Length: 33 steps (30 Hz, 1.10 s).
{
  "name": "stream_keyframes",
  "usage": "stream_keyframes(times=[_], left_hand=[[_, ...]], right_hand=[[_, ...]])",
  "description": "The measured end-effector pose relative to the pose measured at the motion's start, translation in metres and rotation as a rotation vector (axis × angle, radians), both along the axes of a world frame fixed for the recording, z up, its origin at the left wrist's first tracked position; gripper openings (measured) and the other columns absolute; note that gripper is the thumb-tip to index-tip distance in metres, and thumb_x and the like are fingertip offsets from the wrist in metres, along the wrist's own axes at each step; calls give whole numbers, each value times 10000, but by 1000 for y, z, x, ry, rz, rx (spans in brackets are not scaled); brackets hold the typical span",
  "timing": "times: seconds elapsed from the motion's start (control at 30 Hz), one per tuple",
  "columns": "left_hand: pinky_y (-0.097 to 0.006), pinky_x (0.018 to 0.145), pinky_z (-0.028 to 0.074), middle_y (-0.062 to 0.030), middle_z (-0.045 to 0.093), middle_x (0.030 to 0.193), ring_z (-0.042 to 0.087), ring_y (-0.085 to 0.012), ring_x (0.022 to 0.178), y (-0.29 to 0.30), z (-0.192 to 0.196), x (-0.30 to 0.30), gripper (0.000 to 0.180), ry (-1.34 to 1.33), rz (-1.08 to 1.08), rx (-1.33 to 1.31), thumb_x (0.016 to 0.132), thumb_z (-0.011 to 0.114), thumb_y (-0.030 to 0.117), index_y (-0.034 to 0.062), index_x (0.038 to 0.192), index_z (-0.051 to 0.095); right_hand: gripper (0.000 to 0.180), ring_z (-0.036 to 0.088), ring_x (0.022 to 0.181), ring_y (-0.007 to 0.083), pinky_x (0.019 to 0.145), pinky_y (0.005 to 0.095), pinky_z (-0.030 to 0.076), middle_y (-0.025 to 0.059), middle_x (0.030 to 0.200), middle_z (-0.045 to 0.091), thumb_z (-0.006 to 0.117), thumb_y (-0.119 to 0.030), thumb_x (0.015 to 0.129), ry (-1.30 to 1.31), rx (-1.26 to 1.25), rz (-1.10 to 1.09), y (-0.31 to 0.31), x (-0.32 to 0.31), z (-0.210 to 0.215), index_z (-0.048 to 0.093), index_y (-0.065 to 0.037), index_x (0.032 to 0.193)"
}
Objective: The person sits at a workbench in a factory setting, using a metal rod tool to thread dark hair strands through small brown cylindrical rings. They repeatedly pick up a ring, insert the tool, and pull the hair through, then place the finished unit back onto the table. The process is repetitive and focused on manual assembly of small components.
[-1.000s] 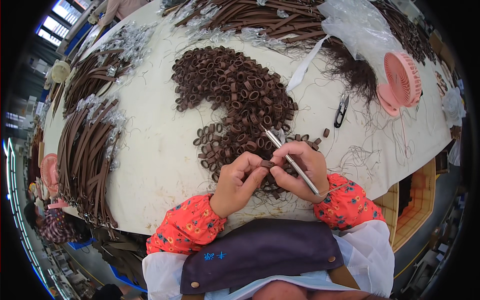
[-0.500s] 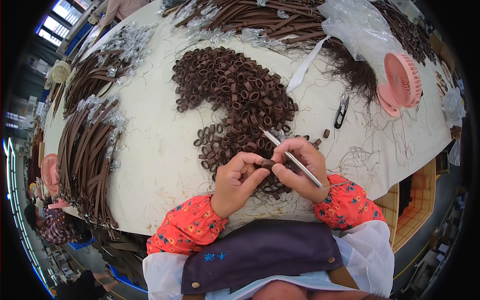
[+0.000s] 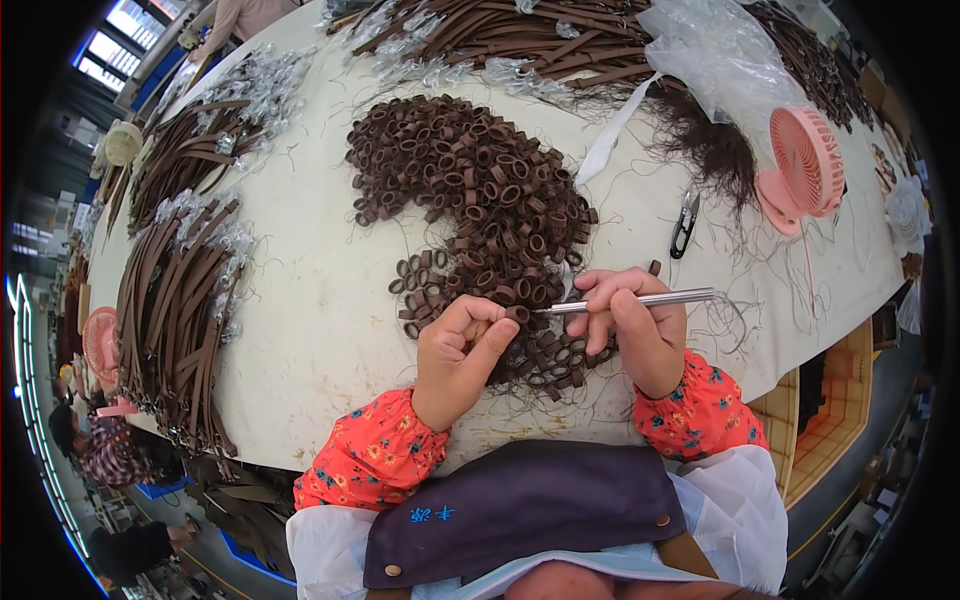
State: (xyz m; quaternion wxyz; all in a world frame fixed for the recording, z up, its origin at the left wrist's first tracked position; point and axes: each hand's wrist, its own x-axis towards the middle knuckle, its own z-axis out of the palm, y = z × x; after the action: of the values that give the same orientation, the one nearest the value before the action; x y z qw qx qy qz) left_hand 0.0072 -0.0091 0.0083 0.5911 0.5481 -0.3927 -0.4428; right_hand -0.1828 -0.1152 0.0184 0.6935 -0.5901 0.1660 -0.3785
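Note:
My left hand [image 3: 461, 352] pinches a small brown strap loop [image 3: 517, 314] between thumb and fingers, just above the near part of the pile. My right hand [image 3: 637, 325] grips a slim silver pen-like tool [image 3: 660, 299], held nearly level. Its thin tip points left and reaches close to the loop; whether they touch I cannot tell. Beneath and beyond both hands spreads a heap of brown loops [image 3: 480, 180], curving away toward the far side of the table [image 3: 310, 290].
Black-handled thread snips [image 3: 685, 226] lie to the right, beside a pink fan [image 3: 803, 165]. Brown straps with plastic wrapping [image 3: 180, 310] are stacked at left, and more straps [image 3: 520, 40] lie at the back. Loose threads and a clear plastic bag [image 3: 715, 60] are at right.
The silver tool has swung from a steep slant to nearly level, its tip now toward the loop. My right hand has moved slightly right and away from the left.

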Motion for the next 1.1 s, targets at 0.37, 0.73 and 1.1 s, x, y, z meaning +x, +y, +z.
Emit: stream_keyframes(times=[0.37, 0.73, 1.1], left_hand=[[-171, 499, 218, 114, 430, 637, 303, 31, 564, 1, 1, -2, 41, -2, -21, 5, 936, 601, 46, 21, 931, 569], [-173, 497, 222, 108, 446, 636, 308, 29, 564, 1, -3, -1, 63, 17, -38, 22, 944, 600, 70, 18, 923, 569], [-176, 498, 237, 109, 449, 616, 301, 20, 563, -1, -3, 4, 102, -93, -23, 29, 950, 592, 92, 2, 984, 625]], right_hand=[[234, 617, 733, 117, 726, 265, 489, 74, 834, 605, 442, -178, 1017, 16, -23, 19, 4, 4, -1, 566, 20, 1033], [181, 621, 718, 118, 969, 380, 391, 35, 713, 643, 467, -139, 994, 53, -275, -4, 4, 8, -3, 598, -14, 996], [206, 598, 698, 131, 823, 332, 461, 47, 675, 594, 429, -149, 1011, -43, -176, -60, 0, 4, -2, 568, 4, 1010]])
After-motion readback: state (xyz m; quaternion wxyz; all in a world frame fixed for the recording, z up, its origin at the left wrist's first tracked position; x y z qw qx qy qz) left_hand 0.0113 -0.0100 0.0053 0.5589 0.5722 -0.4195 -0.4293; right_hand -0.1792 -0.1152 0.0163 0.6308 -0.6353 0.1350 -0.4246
